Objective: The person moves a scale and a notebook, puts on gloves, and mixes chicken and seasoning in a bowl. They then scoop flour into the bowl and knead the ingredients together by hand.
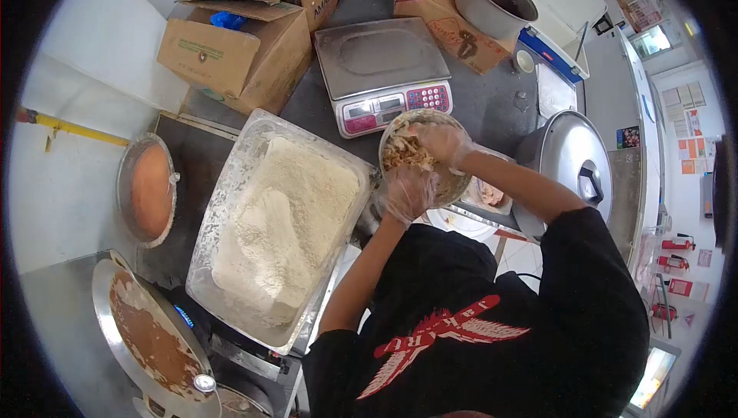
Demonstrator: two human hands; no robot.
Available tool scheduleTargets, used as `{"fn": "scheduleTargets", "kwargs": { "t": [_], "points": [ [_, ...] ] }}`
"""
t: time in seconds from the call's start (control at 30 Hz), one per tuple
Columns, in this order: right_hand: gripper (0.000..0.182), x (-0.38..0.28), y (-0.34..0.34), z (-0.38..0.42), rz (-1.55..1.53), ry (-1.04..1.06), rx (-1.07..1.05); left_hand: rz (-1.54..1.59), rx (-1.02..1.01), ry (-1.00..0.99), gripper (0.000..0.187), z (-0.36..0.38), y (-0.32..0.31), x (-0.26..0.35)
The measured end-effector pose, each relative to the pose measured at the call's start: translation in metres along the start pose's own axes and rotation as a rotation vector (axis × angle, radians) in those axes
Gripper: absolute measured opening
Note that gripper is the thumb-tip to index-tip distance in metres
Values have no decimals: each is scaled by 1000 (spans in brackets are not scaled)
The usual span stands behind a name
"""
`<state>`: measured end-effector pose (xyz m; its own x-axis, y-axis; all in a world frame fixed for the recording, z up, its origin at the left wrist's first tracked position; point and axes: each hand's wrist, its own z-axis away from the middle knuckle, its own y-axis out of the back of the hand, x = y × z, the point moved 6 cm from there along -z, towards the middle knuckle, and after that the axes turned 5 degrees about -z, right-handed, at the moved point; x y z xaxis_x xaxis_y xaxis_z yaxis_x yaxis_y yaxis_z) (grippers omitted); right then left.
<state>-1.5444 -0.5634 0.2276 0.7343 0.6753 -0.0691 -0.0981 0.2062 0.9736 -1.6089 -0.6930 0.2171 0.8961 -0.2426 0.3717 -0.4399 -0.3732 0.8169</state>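
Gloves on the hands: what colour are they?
The gloves are clear, see-through plastic; best seen in the head view.

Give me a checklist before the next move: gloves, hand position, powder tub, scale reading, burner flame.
1. Gloves on: ok; left hand and right hand both wear clear plastic.
2. Hands at mixing bowl: ok; both reach into it.
3. Powder tub within reach: probably ok; it stands beside the bowl, uncovered.
4. Scale reading: cannot tell; digits too small.
5. Flame out: not ok; it burns blue beside the wok.
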Motion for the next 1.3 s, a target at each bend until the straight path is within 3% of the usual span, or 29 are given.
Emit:
{"fn": "scheduleTargets", "kwargs": {
  "t": [0.13, 0.2, 0.23, 0.27, 0.33, 0.4, 0.43, 0.5, 0.57, 0.63, 0.7, 0.8, 0.97, 1.1, 1.23, 1.3],
  "points": [
    [26, 18, -48, -36, 203, 236, -144, 143, 53, 54, 15, -1, -6, -6],
    [24, 54, -83, -56, 201, 274, -359, 125, 33, 45, 18, 1, 0, -5],
    [23, 45, -65, -56, 208, 292, -454, 111, 35, 33, 19, -1, 3, -7],
    [25, 44, -49, -41, 173, 135, -562, 134, 56, 23, 20, -2, 6, -8],
    [24, 77, -114, 6, 68, 368, -269, 108, 108, 14, 21, 4, 1, -7],
    [25, 71, -119, 30, 96, 391, -270, 73, 156, 9, 21, 2, 3, -8],
    [27, 35, -85, 35, 171, 295, -417, 49, 170, 8, 20, 1, 6, -8],
    [30, -1, -37, 44, 202, 201, -485, 46, 187, 8, 20, 9, 10, -7],
    [29, -13, 2, 40, 143, 207, -319, 86, 224, 5, 19, 7, 11, -8],
    [19, -33, 73, 29, 88, -107, -220, 104, 149, 69, 19, 6, 3, -7],
    [29, -29, 85, 2, 250, -65, -380, 90, 110, 95, 20, 6, -4, -7],
    [25, 4, 21, -5, 535, 29, -435, 15, 123, 93, 22, 3, 2, -4],
    [21, 42, -44, -2, 187, 191, -476, 44, 49, 84, 21, 4, -2, -5],
    [24, 79, -174, 26, 248, 406, -859, 42, 6, 84, 21, -1, 6, -2],
    [26, 50, -186, 50, 396, 652, -903, 56, 2, 73, 21, 1, 2, -2],
    [19, 26, -123, 47, -364, -103, -816, 69, 22, 51, 22, -1, 8, 0]
  ]
}}
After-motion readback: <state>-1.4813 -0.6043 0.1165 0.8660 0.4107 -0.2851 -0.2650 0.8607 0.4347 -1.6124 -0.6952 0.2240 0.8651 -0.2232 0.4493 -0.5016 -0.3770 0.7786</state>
